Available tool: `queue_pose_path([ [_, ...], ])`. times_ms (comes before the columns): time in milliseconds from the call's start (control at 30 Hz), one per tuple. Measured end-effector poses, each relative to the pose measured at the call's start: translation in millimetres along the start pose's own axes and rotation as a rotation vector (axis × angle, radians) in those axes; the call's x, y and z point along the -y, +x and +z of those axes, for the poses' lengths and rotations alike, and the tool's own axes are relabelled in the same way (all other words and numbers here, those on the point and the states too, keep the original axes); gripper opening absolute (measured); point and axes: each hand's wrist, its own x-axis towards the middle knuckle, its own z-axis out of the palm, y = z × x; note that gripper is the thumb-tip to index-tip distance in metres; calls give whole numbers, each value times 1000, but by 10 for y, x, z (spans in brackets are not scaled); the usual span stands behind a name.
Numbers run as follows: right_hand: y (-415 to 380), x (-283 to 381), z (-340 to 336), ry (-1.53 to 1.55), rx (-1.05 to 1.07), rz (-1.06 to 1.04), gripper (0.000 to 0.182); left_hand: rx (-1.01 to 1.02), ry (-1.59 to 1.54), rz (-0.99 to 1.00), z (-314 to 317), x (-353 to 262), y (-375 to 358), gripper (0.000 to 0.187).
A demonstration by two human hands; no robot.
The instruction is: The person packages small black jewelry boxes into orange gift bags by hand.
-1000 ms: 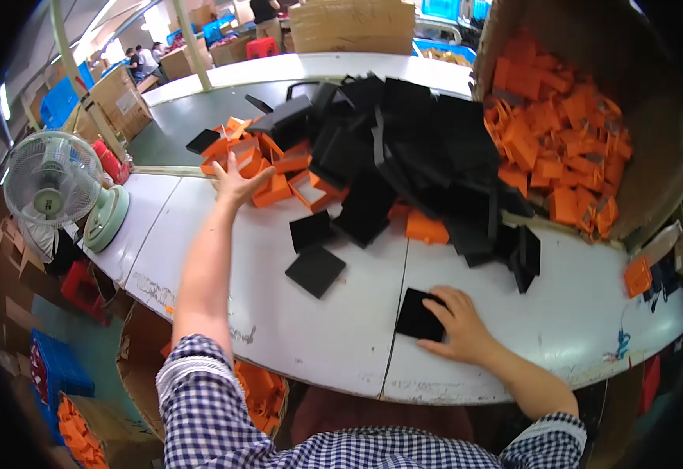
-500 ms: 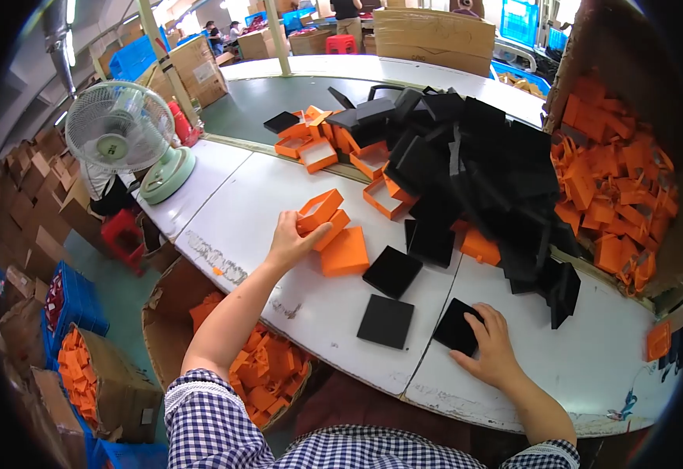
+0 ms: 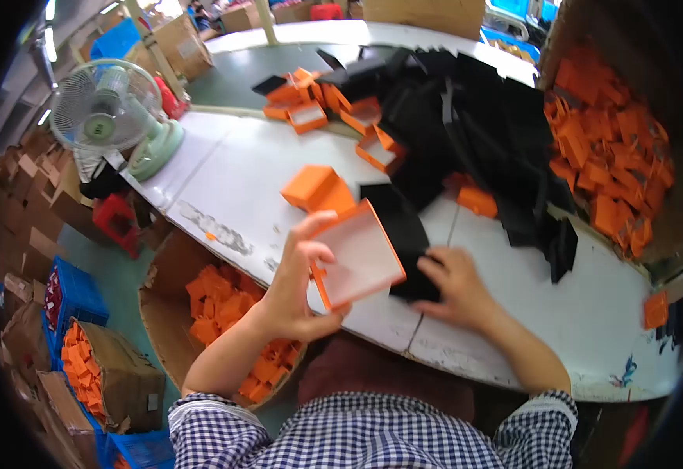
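Observation:
My left hand [image 3: 283,285] grips a shallow square orange box tray [image 3: 361,258] by its edges. The tray is tilted up, its white inside facing me. To its right, my right hand [image 3: 457,288] has its fingers curled at a flat black square piece [image 3: 413,273], blurred by motion and partly hidden behind the tray. Another dark piece [image 3: 392,215] lies just beyond. Behind my left hand, an orange box [image 3: 309,187] rests on the white table [image 3: 240,187].
A heap of black pieces [image 3: 482,133] covers the far table, with open orange trays [image 3: 308,117] at its left. Cartons of orange pieces stand at right [image 3: 591,148] and below left [image 3: 220,301]. A green fan [image 3: 107,117] stands at the far left.
My left hand has brought an orange tray nearer and turned its white inside toward me. My right hand has moved left and away from me, beside the tray. The view has tilted down.

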Motion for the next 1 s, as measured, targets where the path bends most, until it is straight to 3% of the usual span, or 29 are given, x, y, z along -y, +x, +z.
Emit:
queue_pose_path([
  [67,-152,-109,-184,49,-47,49,77,74,-96,-15,219,-91,-240,62],
  [167,-399,-31,-485,394,-91,261,77,240,-237,-136,600,56,-552,74],
  [233,-454,59,-487,378,-72,271,75,342,-279,-169,802,112,-535,89],
  [267,-434,124,-445,302,1,146,73,368,-219,-123,901,120,-477,103],
  [367,-445,272,-235,203,88,-45,67,320,-412,-167,1188,77,-354,103],
  [500,-625,400,22,-105,187,65,81,316,-329,-87,1218,76,-260,109],
  [533,-642,470,-14,-159,262,95,90,369,-286,-127,1176,36,-245,106],
  [633,-779,599,-13,45,-80,97,82,350,-45,135,1245,-10,-289,83],
  [700,-904,577,-39,120,24,89,74,527,126,166,1253,-100,-239,53],
  [733,-941,510,-33,208,-36,41,70,530,192,194,1253,-134,-226,49],
  [833,-1134,297,-362,191,-185,154,59,470,317,161,1223,-149,-160,45],
  [933,-1630,-209,-1018,-147,-370,444,57,470,465,67,1107,-36,-157,45],
  [1000,-2187,-650,-1411,-204,-514,821,61,514,528,19,988,-124,-9,54],
])
